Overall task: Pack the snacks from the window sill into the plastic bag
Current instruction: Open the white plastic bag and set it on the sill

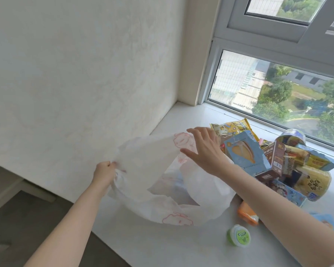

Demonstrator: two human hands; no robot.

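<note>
A white plastic bag (152,193) with pink cartoon prints lies on the window sill (181,245), its mouth held up. My left hand (104,172) is shut on the bag's left handle. Over the bag's far rim hovers my right hand (204,149), fingers spread, holding nothing. To the right is a heap of snacks: a light blue box (245,151), a yellow packet (229,129), a brown carton (276,160) and a yellow tub (314,184). A small green cup (239,235) and an orange packet (246,212) lie nearer me.
A white wall (85,74) rises at the left end of the sill. The window (278,87) runs along the back. The sill's front edge drops to a dark floor (17,218) at the lower left. A blue packet (324,220) sits partly behind my right arm.
</note>
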